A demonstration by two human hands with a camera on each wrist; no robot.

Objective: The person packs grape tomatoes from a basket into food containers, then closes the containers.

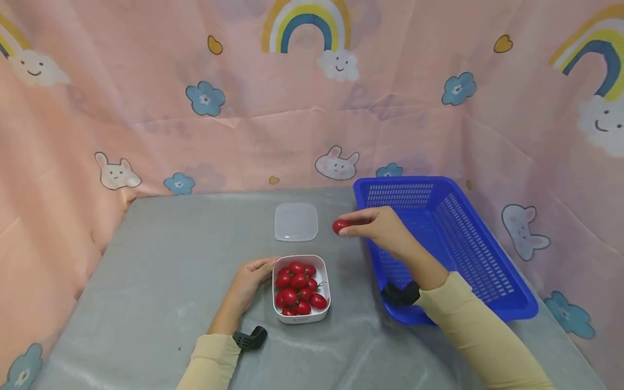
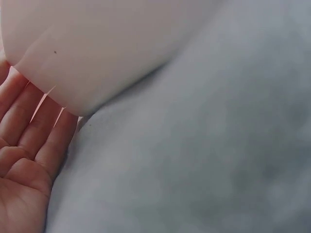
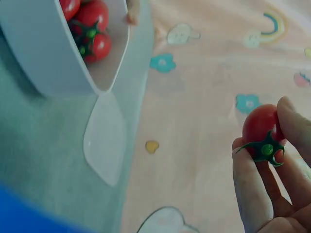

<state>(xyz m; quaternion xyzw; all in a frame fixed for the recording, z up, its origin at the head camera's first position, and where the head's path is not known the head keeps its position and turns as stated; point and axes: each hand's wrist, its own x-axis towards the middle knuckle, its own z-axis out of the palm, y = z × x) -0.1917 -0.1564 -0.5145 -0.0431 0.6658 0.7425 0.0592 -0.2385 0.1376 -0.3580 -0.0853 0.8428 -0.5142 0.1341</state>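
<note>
Between thumb and fingertips my right hand point(image 1: 385, 230) pinches a cherry tomato point(image 1: 340, 226), held at the left edge of the blue basket. The right wrist view shows this tomato point(image 3: 262, 127) with its green stem star still on. My left hand point(image 1: 251, 279) touches the left side of a white container point(image 1: 301, 320), its fingers fairly straight along the wall, as the left wrist view also shows with the fingers point(image 2: 41, 121) against the container point(image 2: 87, 53). Inside the container lie several red cherry tomatoes point(image 1: 299, 280), some with green stems.
A blue perforated basket point(image 1: 487, 260) stands on the right, partly under my right forearm. Behind the container a translucent lid point(image 1: 296, 222) lies flat on the grey tablecloth point(image 1: 161, 281). A pink patterned curtain point(image 1: 273, 130) hangs around the back and sides.
</note>
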